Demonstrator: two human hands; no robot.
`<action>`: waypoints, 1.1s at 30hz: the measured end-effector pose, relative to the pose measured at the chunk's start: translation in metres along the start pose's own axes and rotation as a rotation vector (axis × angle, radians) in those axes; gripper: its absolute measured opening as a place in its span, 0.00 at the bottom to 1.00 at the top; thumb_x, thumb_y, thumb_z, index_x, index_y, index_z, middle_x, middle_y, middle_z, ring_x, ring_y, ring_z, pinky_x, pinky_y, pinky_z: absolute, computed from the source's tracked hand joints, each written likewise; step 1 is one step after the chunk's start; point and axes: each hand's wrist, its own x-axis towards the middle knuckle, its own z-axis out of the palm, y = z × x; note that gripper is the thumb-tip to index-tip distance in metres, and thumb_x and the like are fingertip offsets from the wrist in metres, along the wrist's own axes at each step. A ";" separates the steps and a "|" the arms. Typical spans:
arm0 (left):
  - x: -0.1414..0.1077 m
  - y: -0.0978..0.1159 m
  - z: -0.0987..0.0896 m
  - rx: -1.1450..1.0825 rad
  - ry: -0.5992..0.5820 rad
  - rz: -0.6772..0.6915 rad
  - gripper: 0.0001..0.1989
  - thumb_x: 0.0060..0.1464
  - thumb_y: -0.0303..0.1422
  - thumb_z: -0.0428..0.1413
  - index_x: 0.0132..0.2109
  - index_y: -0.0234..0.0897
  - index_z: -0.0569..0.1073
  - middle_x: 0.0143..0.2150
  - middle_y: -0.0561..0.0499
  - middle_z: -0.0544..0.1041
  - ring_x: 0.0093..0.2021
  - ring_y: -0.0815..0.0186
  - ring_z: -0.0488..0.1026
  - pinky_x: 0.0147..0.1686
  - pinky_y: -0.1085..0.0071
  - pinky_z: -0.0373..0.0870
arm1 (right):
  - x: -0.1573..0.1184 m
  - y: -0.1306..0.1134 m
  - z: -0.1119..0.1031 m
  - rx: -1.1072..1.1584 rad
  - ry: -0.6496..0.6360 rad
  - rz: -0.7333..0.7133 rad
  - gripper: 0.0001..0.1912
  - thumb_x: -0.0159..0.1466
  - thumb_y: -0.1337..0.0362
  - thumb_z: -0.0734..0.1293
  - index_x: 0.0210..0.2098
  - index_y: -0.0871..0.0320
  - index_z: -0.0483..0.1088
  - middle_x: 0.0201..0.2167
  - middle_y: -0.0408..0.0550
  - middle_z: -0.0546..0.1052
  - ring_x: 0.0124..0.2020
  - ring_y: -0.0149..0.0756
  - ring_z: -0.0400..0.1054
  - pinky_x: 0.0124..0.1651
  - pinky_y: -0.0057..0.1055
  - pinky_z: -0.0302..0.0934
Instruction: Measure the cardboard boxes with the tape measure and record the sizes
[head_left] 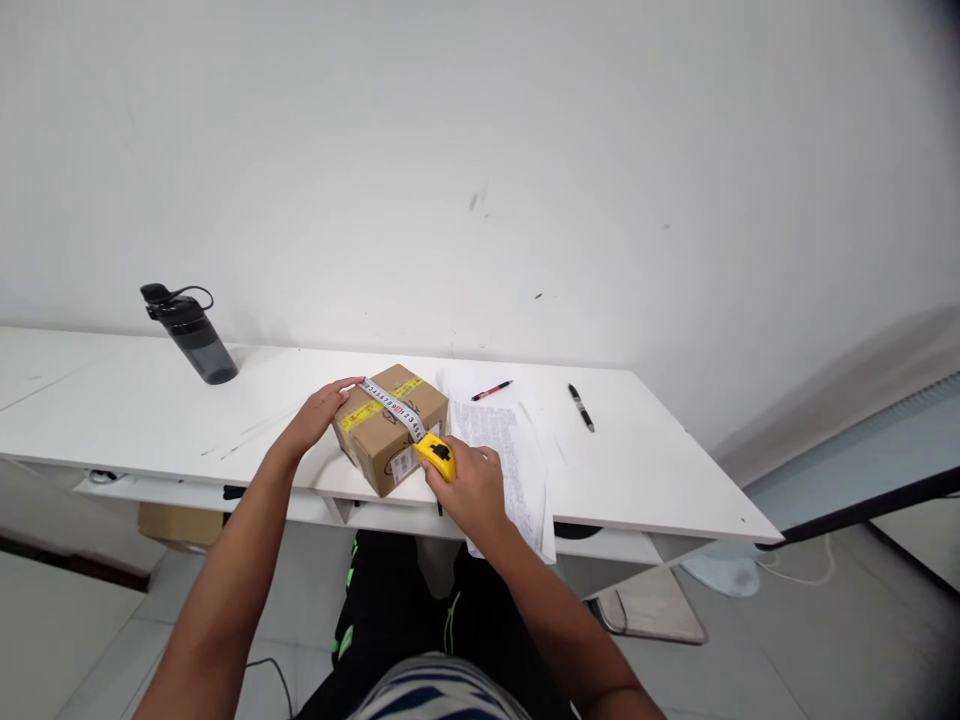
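A taped cardboard box (pixel 375 435) sits at the front edge of the white table, turned at an angle. Across its top runs the pulled-out, numbered blade (pixel 394 405) of a tape measure. My right hand (pixel 476 490) is closed around the yellow tape measure case (pixel 436 457), just off the box's near right edge. At the far left edge of the box, my left hand (pixel 319 415) holds the blade's end at its fingertips; its thumb is mostly hidden. The blade bends down slightly where it meets the case.
Written sheets of paper (pixel 517 470) lie right of the box, partly under my right forearm. A red and black pen (pixel 492 390) and a black pen (pixel 580 408) rest further back. A dark water bottle (pixel 196 340) stands at left, near the wall (pixel 480 150).
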 end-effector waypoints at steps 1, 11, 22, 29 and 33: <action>0.000 0.000 0.000 0.001 0.003 0.002 0.28 0.59 0.47 0.48 0.61 0.37 0.72 0.58 0.43 0.75 0.52 0.52 0.73 0.55 0.56 0.68 | 0.001 -0.001 -0.001 -0.003 0.004 -0.002 0.15 0.64 0.58 0.65 0.47 0.59 0.71 0.38 0.50 0.81 0.37 0.39 0.74 0.49 0.37 0.53; 0.000 -0.001 0.001 -0.013 0.003 -0.001 0.27 0.59 0.47 0.48 0.60 0.39 0.73 0.59 0.45 0.75 0.53 0.52 0.73 0.55 0.57 0.68 | 0.011 -0.009 0.000 0.064 0.266 -0.101 0.17 0.64 0.57 0.65 0.49 0.59 0.69 0.40 0.51 0.81 0.36 0.38 0.74 0.51 0.39 0.56; -0.003 0.001 0.003 -0.023 0.028 0.005 0.25 0.60 0.44 0.47 0.58 0.40 0.74 0.62 0.46 0.71 0.59 0.53 0.69 0.61 0.56 0.62 | 0.037 -0.018 -0.008 0.029 0.270 -0.178 0.14 0.66 0.58 0.63 0.48 0.58 0.70 0.36 0.50 0.79 0.36 0.38 0.72 0.44 0.37 0.59; -0.003 0.000 0.004 -0.007 0.029 0.023 0.24 0.60 0.43 0.47 0.58 0.40 0.74 0.63 0.48 0.71 0.62 0.54 0.66 0.62 0.58 0.61 | 0.053 -0.021 -0.015 -0.067 0.186 -0.212 0.16 0.68 0.56 0.61 0.49 0.58 0.72 0.34 0.51 0.77 0.34 0.39 0.68 0.37 0.34 0.56; -0.004 0.004 0.004 0.019 0.036 0.025 0.24 0.60 0.43 0.47 0.58 0.40 0.74 0.63 0.47 0.71 0.61 0.53 0.67 0.62 0.57 0.61 | 0.066 -0.031 -0.024 -0.125 -0.027 -0.149 0.18 0.68 0.55 0.59 0.50 0.58 0.72 0.35 0.52 0.76 0.36 0.42 0.68 0.37 0.35 0.55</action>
